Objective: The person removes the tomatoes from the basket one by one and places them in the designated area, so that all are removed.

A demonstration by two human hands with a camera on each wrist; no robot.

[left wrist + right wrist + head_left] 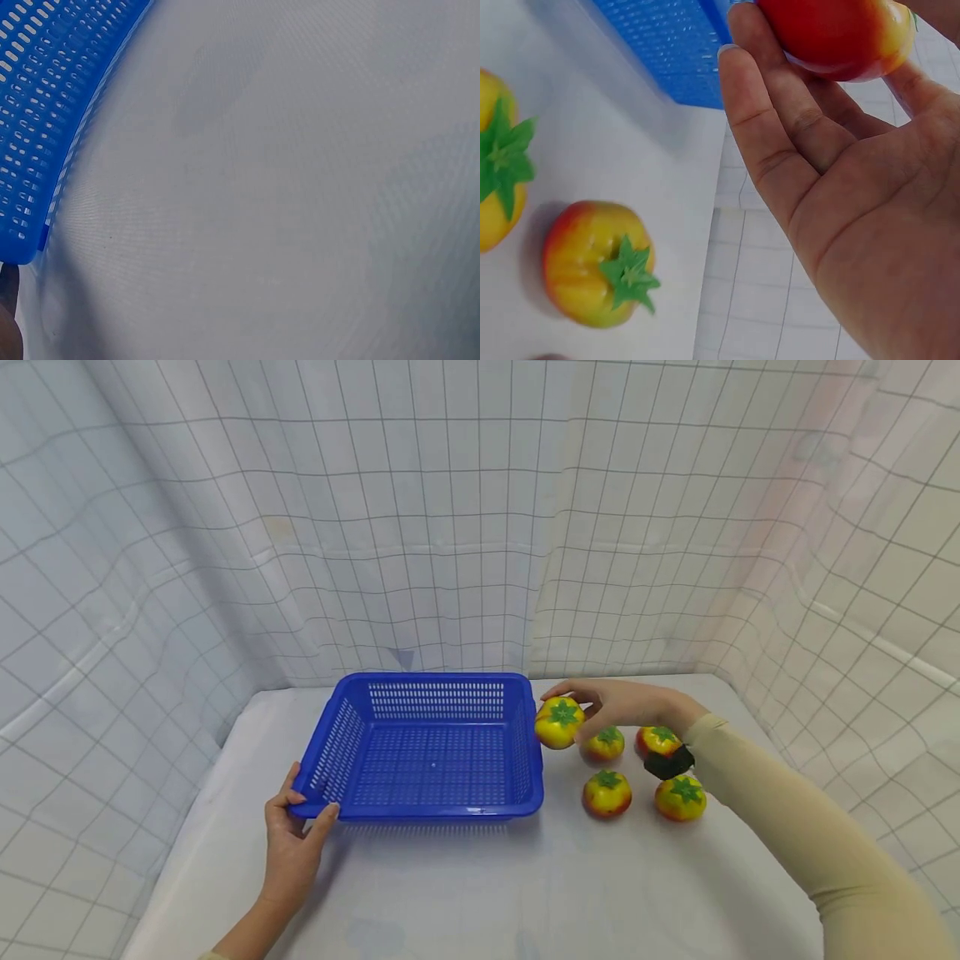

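My left hand (291, 852) grips the near left corner of a blue plastic basket (427, 812), its thumb on the front rim and fingers at the left side. In the basket nothing lies on the slotted floor. Just beside the basket's right wall, my right hand (628, 703) holds a yellow-and-red tomato (559, 724) with a green leafy top, raised over the table. From the right wrist, this tomato's red underside (825, 37) shows between fingers and thumb. Several similar tomatoes rest below and behind the hand, among them one near the front (607, 795).
Another tomato (681, 799) sits at the front right, one (657, 740) lies partly behind the right wrist's black band (670, 763), and one (606, 748) is close under the right hand. White cloth covers the table (450, 893). Grid-patterned curtains (465, 527) enclose its back and sides.
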